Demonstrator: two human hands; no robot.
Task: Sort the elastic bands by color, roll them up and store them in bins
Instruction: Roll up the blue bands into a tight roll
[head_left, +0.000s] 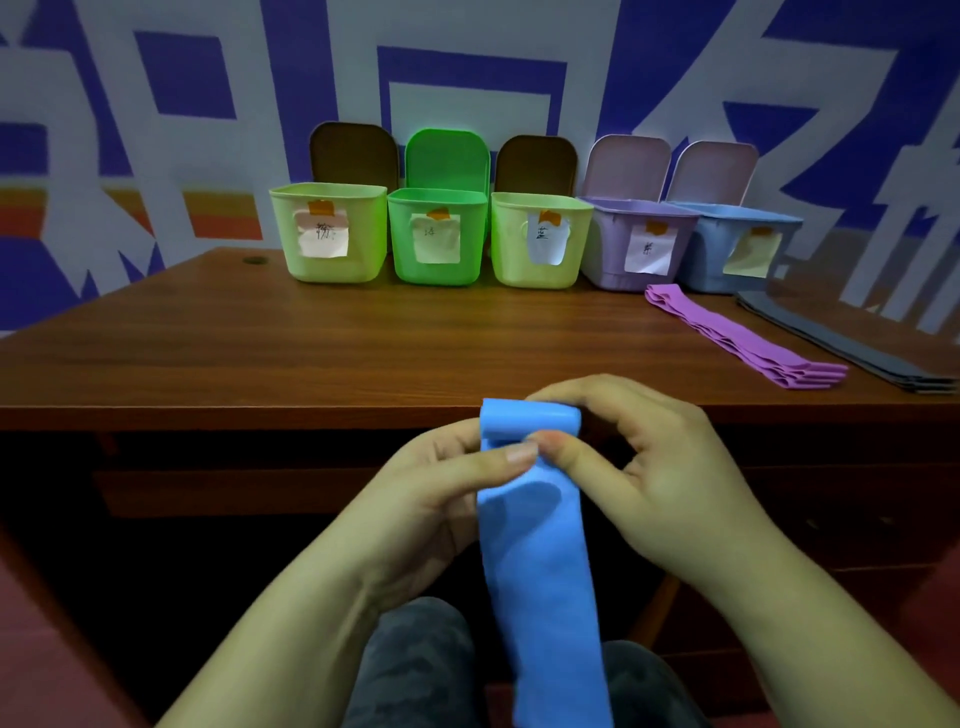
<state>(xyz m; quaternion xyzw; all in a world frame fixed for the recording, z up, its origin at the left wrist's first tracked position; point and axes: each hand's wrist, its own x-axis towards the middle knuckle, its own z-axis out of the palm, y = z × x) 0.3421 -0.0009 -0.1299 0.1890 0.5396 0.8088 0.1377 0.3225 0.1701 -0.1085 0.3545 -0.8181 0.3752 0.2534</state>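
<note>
While five open bins (540, 244) are standing along the worktop (311, 343) by the wall, the left hand (431, 493) and right hand (660, 462) are pinching a blue band's (540, 571) folded top, in front of the worktop edge; purple bands (743, 338) are lying right.

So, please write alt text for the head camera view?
Both hands, left hand and right hand, pinch a blue elastic band, rolling its top end. Behind, five open bins line a wooden table, with purple bands lying nearby.
</note>
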